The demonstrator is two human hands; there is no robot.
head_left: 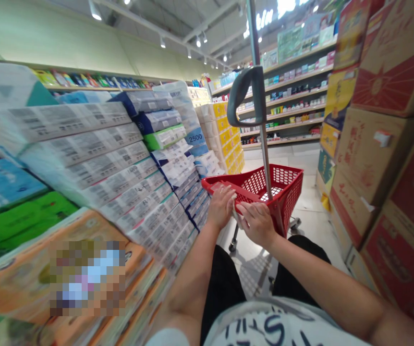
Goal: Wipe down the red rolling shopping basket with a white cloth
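Note:
A red plastic shopping basket on wheels (pixel 286 190) stands on the aisle floor in front of me, its grey pull handle (pixel 245 93) raised on a metal pole. My left hand (pixel 220 206) rests on the basket's near rim, fingers curled over it. My right hand (pixel 256 222) is beside it at the same rim, fingers pinched round a pale cloth or paper (pixel 235 211) that shows between the two hands. What exactly the pale thing is I cannot make out.
Stacks of packaged tissue and paper rolls (pixel 113 168) line the left side. Tall piles of cardboard boxes (pixel 383 144) close the right side. Shelves of goods (pixel 289 96) run across the far end. A narrow tiled floor strip (pixel 311 211) lies between.

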